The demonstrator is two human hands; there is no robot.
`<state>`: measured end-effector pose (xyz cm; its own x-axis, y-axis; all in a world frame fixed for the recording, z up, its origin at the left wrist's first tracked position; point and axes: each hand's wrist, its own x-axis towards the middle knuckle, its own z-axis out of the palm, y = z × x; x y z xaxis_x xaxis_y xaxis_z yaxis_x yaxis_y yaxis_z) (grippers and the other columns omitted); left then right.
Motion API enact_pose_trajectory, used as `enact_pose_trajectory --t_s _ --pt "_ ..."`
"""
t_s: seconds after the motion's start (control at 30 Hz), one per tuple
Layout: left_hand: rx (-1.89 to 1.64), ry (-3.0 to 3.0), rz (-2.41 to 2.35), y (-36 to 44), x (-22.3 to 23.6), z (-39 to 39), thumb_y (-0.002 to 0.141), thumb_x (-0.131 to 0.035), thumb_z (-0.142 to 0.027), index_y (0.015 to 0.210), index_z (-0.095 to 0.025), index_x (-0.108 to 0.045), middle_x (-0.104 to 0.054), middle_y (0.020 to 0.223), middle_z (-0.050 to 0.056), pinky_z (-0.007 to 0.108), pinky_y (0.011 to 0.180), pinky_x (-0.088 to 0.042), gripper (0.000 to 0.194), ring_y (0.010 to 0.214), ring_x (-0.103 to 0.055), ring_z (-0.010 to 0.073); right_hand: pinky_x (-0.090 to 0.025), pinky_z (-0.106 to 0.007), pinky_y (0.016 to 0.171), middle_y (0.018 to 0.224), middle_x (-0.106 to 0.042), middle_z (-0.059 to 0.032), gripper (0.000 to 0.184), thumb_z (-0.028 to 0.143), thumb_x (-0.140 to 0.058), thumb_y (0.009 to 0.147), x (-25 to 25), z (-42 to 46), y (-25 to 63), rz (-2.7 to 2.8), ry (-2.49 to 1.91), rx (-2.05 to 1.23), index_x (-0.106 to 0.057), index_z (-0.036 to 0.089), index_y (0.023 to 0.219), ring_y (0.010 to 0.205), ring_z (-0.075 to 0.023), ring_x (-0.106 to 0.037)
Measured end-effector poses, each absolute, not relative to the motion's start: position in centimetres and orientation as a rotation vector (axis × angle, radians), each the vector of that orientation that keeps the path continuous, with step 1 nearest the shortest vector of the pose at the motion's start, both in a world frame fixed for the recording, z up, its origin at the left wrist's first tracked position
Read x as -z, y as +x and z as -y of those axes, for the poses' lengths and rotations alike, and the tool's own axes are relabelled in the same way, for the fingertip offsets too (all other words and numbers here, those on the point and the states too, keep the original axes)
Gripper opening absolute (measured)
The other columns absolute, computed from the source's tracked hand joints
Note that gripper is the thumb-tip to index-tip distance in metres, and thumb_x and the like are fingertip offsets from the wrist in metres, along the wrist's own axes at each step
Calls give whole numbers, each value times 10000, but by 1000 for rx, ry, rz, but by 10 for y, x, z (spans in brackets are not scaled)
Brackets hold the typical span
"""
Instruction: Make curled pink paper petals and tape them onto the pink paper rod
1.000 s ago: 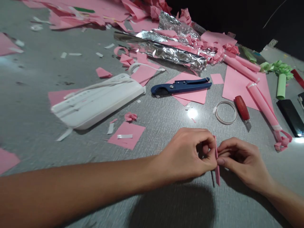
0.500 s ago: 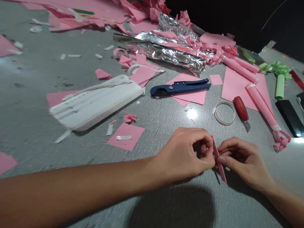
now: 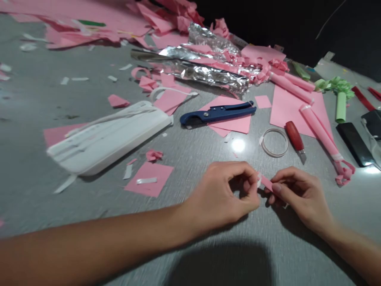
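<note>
My left hand [image 3: 226, 194] and my right hand [image 3: 297, 196] meet low on the grey table [image 3: 208, 254], both pinched on a narrow pink paper strip [image 3: 266, 183]. Only a short piece of the strip shows between the fingertips, and its left end looks whitish. The rest of it is hidden under my right fingers. A pink paper square [image 3: 149, 178] with a bit of white tape on it lies to the left of my left hand. A thin ring of clear tape [image 3: 274, 142] and a red-handled knife [image 3: 294, 139] lie just beyond my hands.
A white plastic case [image 3: 104, 137] lies at the left. Blue-handled cutters [image 3: 217, 113] rest on pink paper. Crumpled foil [image 3: 208, 67] and pink scraps fill the back. Rolled pink paper tubes [image 3: 320, 125], a green paper roll [image 3: 341, 103] and a black phone [image 3: 355, 145] lie at the right.
The pink strip stood upright between my fingers a second ago; it has tipped over and now lies nearly flat, mostly covered by my right fingers. The view has shifted slightly.
</note>
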<state>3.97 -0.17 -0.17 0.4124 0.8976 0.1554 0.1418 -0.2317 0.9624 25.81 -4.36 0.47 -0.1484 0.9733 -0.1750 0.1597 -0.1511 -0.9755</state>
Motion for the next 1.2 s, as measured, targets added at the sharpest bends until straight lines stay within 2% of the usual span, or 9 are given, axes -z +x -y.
enact_pose_trajectory --t_s 0.3,0.47,0.6,0.73,0.83,0.93,1.03,1.13,1.2 --pt "-924 1706 -925 37 0 0 827 -601 -165 735 -183 -626 -590 620 -40 180 519 -414 97 536 -528 84 -620 -249 594 720 -739 -18 230 409 -746 1009 0 43 256 1285 -1376 -1282 -693 189 968 631 -163 -750" --pt "-892 1641 -885 35 4 1 903 -607 -209 829 -201 -577 -587 705 -24 222 570 -475 80 602 -572 118 -600 -239 557 741 -733 -16 329 502 -754 1025 3 42 257 1224 -1321 -1353 -668 184 1032 590 -147 -724" --pt "-947 1771 -819 36 10 -1 868 -549 -105 804 -205 -521 -604 801 -8 238 631 -467 122 693 -581 127 -613 -243 577 799 -740 -20 346 499 -797 1015 7 41 260 1176 -1245 -1390 -675 184 1090 629 -152 -749" --pt "-958 1886 -730 35 15 -4 856 -449 -17 723 -185 -547 -662 783 2 256 722 -474 235 764 -617 133 -663 -298 708 949 -796 -58 392 447 -843 988 12 41 262 1169 -1182 -1401 -713 209 1271 799 -192 -802" --pt "-903 1830 -746 32 15 -5 888 -427 -27 677 -184 -561 -625 653 -13 259 662 -449 295 646 -585 124 -654 -308 794 980 -816 -74 259 382 -879 945 13 40 263 1208 -1231 -1339 -810 201 1117 881 -195 -794" --pt "-846 1837 -750 30 11 -5 902 -441 -93 673 -189 -574 -616 611 -8 274 600 -401 281 588 -554 132 -619 -279 714 877 -800 -58 186 355 -893 921 11 39 263 1216 -1241 -1350 -835 186 974 760 -162 -747" --pt "-800 1864 -737 31 5 -4 996 -463 -218 675 -191 -574 -598 599 -6 294 600 -386 341 577 -529 138 -587 -270 649 763 -765 -33 220 374 -890 931 9 39 262 1184 -1203 -1429 -805 172 953 638 -137 -695" --pt "-751 1821 -794 34 3 -4 1037 -516 -289 699 -188 -609 -577 604 -17 284 580 -369 365 570 -506 130 -600 -288 665 798 -785 -51 281 411 -908 915 8 38 263 1163 -1214 -1452 -772 168 952 667 -159 -724" --pt "-776 1806 -816 36 4 -4 1029 -550 -274 776 -185 -681 -635 675 -7 276 604 -399 298 623 -553 136 -610 -297 680 837 -797 -65 316 433 -923 898 8 37 263 1168 -1246 -1451 -766 167 964 709 -176 -744"
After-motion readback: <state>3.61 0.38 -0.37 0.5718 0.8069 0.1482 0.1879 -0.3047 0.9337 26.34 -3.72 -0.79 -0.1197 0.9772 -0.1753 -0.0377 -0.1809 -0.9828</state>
